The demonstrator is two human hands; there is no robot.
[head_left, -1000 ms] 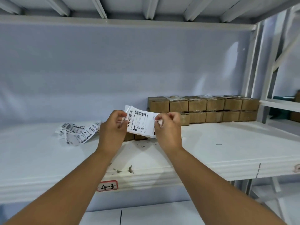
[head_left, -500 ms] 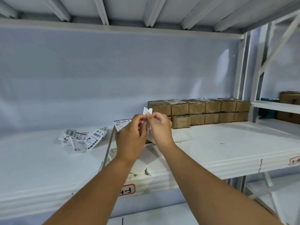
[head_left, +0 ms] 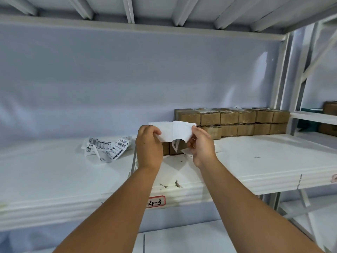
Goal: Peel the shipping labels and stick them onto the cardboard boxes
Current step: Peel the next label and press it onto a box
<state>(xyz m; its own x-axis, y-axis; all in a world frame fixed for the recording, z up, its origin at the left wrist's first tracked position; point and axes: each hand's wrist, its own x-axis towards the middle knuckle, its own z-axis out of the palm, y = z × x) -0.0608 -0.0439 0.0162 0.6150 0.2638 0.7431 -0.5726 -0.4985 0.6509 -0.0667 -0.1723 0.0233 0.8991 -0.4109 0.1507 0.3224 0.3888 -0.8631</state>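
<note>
Both my hands hold one white shipping label [head_left: 173,132] up over the shelf, its blank back toward me. My left hand [head_left: 149,147] pinches its left edge. My right hand [head_left: 201,145] pinches the right edge, where the sheet curls and a printed corner shows below. Directly behind the label, partly hidden by my hands, stands a small cardboard box [head_left: 168,149]. A double row of brown cardboard boxes [head_left: 237,121] is stacked at the back right of the shelf. Loose printed labels [head_left: 107,147] lie in a heap to the left.
The white shelf board [head_left: 255,167] has a chipped front edge with a tag reading 4-3 [head_left: 155,202]. White uprights [head_left: 286,73] close the right side; another shelf with boxes [head_left: 330,108] lies beyond. A shelf deck hangs close overhead.
A second ago the label faced me printed side out. My hands then came together at its top, and now they are spread apart with the blank back showing and the sheet curling.
</note>
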